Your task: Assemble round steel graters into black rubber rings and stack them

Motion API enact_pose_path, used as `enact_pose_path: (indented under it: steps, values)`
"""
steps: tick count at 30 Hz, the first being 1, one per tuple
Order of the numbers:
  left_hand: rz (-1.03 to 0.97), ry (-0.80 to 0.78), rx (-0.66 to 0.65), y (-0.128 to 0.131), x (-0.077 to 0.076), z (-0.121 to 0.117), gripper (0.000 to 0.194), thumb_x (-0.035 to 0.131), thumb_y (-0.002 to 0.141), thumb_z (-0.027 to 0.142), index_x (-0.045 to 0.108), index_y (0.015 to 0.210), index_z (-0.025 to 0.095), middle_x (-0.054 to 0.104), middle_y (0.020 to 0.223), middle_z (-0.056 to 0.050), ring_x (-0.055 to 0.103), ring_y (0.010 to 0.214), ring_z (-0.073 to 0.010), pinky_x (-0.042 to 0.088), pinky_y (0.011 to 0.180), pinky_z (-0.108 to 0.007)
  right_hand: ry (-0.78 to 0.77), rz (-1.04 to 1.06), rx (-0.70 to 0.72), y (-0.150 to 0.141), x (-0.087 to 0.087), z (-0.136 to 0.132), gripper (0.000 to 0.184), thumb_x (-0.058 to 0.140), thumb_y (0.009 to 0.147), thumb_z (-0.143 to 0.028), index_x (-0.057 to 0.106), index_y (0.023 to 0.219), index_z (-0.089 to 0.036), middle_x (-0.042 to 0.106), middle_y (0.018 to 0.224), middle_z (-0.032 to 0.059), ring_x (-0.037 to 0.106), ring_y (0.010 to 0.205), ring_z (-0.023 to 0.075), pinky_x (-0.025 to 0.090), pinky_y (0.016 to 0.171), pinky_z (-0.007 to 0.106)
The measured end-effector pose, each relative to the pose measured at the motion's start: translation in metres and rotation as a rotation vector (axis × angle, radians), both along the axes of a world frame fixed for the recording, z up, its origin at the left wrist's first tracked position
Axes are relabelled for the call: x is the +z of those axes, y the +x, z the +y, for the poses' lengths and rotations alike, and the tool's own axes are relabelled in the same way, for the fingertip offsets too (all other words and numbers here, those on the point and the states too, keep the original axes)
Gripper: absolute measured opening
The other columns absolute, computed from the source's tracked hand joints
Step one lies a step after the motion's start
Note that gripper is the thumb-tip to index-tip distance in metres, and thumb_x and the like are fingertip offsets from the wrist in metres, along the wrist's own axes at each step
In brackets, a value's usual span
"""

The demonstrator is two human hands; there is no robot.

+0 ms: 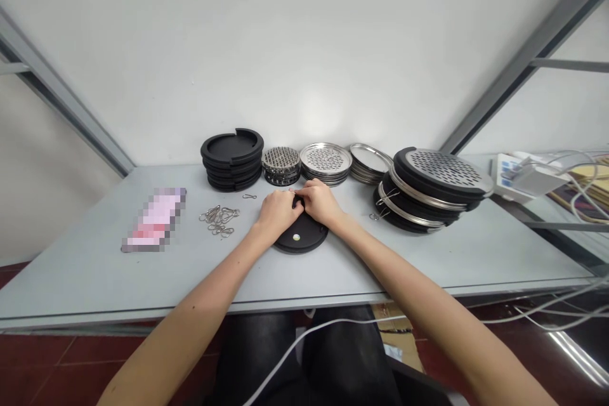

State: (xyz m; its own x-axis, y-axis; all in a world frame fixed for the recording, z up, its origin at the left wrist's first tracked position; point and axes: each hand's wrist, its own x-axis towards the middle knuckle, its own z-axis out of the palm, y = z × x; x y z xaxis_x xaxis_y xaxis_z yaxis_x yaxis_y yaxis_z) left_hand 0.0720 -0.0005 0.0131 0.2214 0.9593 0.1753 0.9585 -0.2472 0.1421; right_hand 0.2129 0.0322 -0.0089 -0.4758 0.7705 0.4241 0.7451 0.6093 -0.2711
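Note:
A black round base (pixel 299 242) with a small pale round sticker lies flat near the middle of the table. My left hand (pixel 280 210) is closed over its far left rim, with the thumb bent inward. Against the far right rim, my right hand (pixel 320 202) has its fingers pinched together, touching the left hand's fingertips. Whatever the right fingertips pinch is hidden. Left of the base lies a small pile of bent wire clips (pixel 219 218), and a single wire clip (pixel 249 196) rests behind it.
Along the wall stand stacked black rings (pixel 232 165), spiked metal discs (pixel 281 165), perforated grater plates (pixel 326 160) and metal rims (pixel 370 162). Assembled round graters (pixel 428 187) lean in a pile at right. A blurred phone-like object (pixel 156 221) lies left; a power strip (pixel 505 179) sits far right.

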Motion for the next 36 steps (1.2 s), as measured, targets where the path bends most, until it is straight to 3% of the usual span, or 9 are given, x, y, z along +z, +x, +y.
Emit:
enact_pose_path:
  steps: [11, 17, 23, 31, 36]
  values:
    - [-0.020, -0.013, -0.042, -0.002, 0.003, -0.002, 0.031, 0.048, 0.091, 0.029, 0.069, 0.109, 0.016, 0.073, 0.094, -0.013, 0.069, 0.088, -0.0267, 0.050, 0.079, -0.034, 0.023, -0.096, -0.013, 0.003, 0.006, -0.005, 0.030, 0.048, 0.087, -0.008, 0.076, 0.094, -0.017, 0.061, 0.076, 0.0085, 0.048, 0.079, 0.0211, 0.038, 0.071, 0.030]
    - [-0.059, -0.045, -0.048, -0.001, 0.003, -0.004, 0.034, 0.049, 0.092, 0.027, 0.064, 0.121, 0.021, 0.073, 0.101, -0.010, 0.067, 0.096, -0.0257, 0.049, 0.085, -0.034, -0.022, 0.035, -0.063, 0.008, 0.001, -0.006, 0.032, 0.047, 0.083, -0.003, 0.076, 0.086, -0.016, 0.065, 0.078, 0.0085, 0.053, 0.077, 0.0199, 0.040, 0.072, 0.029]
    - [-0.156, -0.008, -0.075, -0.006, 0.002, -0.006, 0.033, 0.052, 0.091, 0.028, 0.063, 0.121, 0.025, 0.072, 0.108, -0.007, 0.067, 0.100, -0.0251, 0.049, 0.085, -0.033, -0.068, 0.190, -0.017, 0.015, -0.002, -0.003, 0.034, 0.049, 0.079, -0.001, 0.075, 0.096, -0.016, 0.070, 0.088, 0.0083, 0.061, 0.083, 0.0191, 0.045, 0.079, 0.029]
    - [-0.332, 0.005, -0.133, -0.011, -0.002, 0.000, 0.037, 0.059, 0.087, 0.025, 0.062, 0.123, 0.020, 0.065, 0.126, -0.008, 0.059, 0.116, -0.0237, 0.046, 0.099, -0.033, -0.065, 0.205, 0.006, 0.018, 0.001, -0.005, 0.031, 0.051, 0.084, -0.006, 0.072, 0.104, -0.015, 0.070, 0.096, 0.0092, 0.061, 0.092, 0.0201, 0.046, 0.085, 0.031]
    - [-0.396, 0.084, -0.169, -0.014, -0.006, 0.003, 0.038, 0.057, 0.088, 0.025, 0.061, 0.125, 0.013, 0.063, 0.127, -0.011, 0.058, 0.118, -0.0221, 0.043, 0.104, -0.032, -0.082, 0.258, 0.041, 0.020, 0.001, -0.004, 0.031, 0.048, 0.086, -0.007, 0.069, 0.108, -0.015, 0.068, 0.096, 0.0085, 0.062, 0.086, 0.0174, 0.047, 0.082, 0.029]
